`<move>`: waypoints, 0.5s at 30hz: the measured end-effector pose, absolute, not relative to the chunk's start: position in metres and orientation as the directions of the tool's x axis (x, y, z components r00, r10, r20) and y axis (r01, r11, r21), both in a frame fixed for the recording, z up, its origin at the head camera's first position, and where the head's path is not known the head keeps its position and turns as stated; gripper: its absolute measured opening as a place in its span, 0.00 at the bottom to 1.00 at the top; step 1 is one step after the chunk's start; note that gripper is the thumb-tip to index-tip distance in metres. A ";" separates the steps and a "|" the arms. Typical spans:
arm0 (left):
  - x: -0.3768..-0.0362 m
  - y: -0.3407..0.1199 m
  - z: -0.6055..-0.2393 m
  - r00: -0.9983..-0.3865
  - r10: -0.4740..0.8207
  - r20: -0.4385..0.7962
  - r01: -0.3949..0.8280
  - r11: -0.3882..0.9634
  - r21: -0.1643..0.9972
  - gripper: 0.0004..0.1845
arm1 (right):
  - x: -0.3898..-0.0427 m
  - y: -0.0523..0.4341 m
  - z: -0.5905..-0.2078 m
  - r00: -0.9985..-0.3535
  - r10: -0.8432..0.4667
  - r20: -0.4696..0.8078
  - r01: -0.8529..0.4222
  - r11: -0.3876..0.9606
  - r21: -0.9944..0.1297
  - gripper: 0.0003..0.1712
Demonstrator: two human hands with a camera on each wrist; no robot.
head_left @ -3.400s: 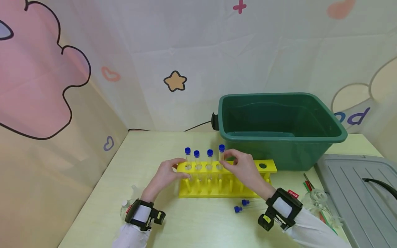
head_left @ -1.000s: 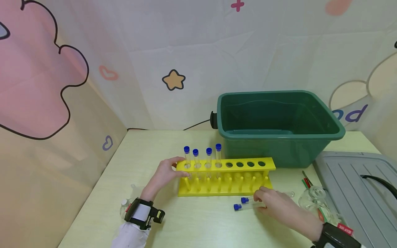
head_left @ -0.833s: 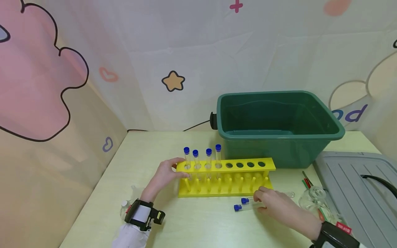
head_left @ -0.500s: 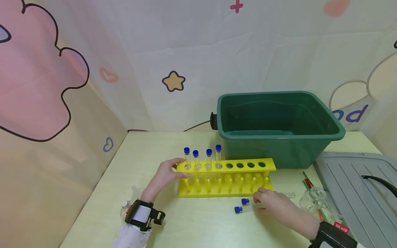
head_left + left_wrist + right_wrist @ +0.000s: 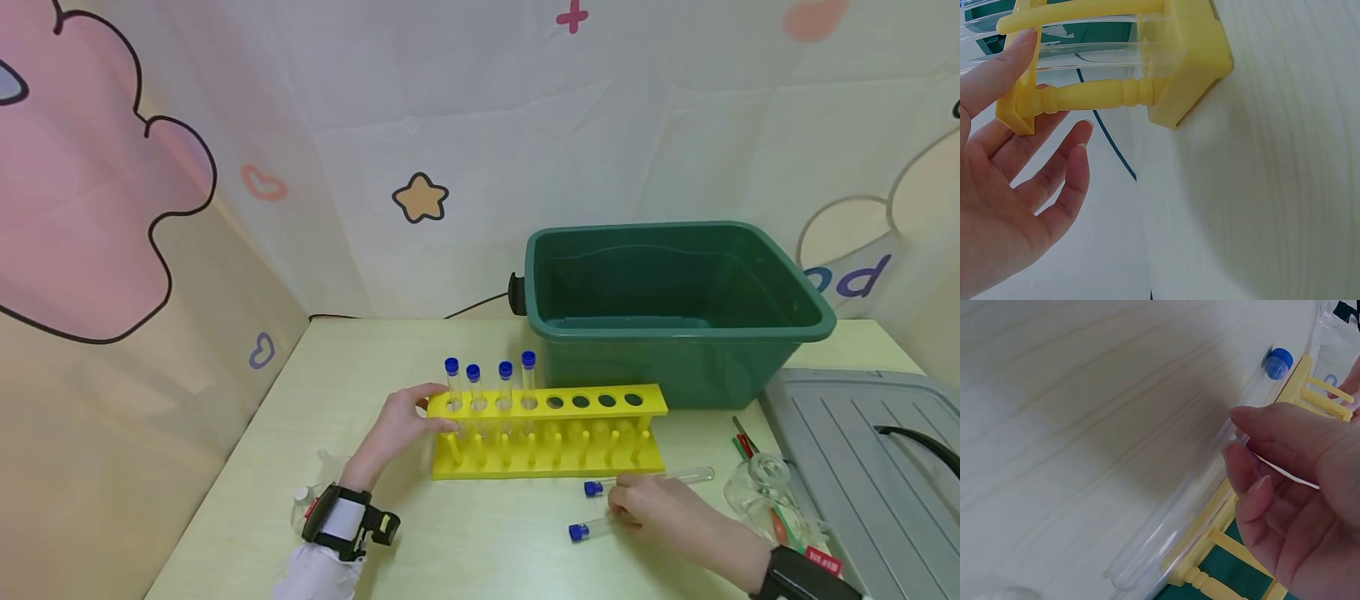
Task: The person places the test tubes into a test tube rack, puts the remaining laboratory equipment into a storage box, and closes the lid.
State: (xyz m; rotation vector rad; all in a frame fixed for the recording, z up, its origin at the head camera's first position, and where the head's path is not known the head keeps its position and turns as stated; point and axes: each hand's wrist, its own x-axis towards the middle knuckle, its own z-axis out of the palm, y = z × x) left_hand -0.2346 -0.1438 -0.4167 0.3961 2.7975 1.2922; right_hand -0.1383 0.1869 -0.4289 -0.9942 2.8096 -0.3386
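A yellow test-tube rack (image 5: 592, 402) stands mid-table with several blue-capped tubes (image 5: 504, 385) upright in its left holes. My left hand (image 5: 429, 410) rests on the rack's left end (image 5: 1179, 56), and its fingers (image 5: 1066, 169) lie straight beside the post. In front of the rack my right hand (image 5: 618, 512) pinches a clear blue-capped test tube (image 5: 583, 530) just above the table; its glass shows between thumb and fingers (image 5: 1254, 494). A second capped tube (image 5: 660, 479) lies flat along the rack's base, also visible as a tube (image 5: 1210, 469) in the right wrist view.
A large green tub (image 5: 821, 321) stands behind the rack at the right. A grey lid (image 5: 847, 450) lies at the right edge, with a glass flask (image 5: 761, 492) and thin red and green sticks (image 5: 742, 446) beside it. A small vial (image 5: 302, 496) sits near my left wrist.
My right hand left the fourth tube in the rack, dropped to the two tubes lying on the table, and has drawn the nearer one toward me. My left hand stayed on the rack.
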 end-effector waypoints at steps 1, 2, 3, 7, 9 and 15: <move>-0.235 -0.144 -0.417 -0.967 0.244 0.072 0.213 0.622 0.754 0.30 | -0.138 0.187 -0.429 -0.766 -0.639 -0.062 -0.607 0.752 -0.257 0.12; -0.235 -0.144 -0.417 -0.968 0.243 0.069 0.210 0.622 0.755 0.30 | -0.139 0.186 -0.429 -0.762 -0.645 -0.064 -0.612 0.748 -0.258 0.12; -0.235 -0.144 -0.417 -0.968 0.243 0.066 0.208 0.621 0.756 0.30 | -0.139 0.186 -0.428 -0.758 -0.648 -0.068 -0.613 0.745 -0.264 0.12; -0.235 -0.143 -0.416 -0.969 0.239 0.061 0.201 0.621 0.758 0.30 | -0.138 0.186 -0.424 -0.752 -0.659 -0.032 -0.631 0.733 -0.253 0.12; -0.235 -0.143 -0.416 -0.969 0.238 0.059 0.199 0.621 0.758 0.30 | -0.138 0.187 -0.421 -0.751 -0.660 -0.020 -0.634 0.730 -0.253 0.13; -0.236 -0.143 -0.417 -0.971 0.234 0.057 0.195 0.624 0.757 0.30 | -0.139 0.187 -0.403 -0.782 -0.622 0.028 -0.601 0.741 -0.300 0.12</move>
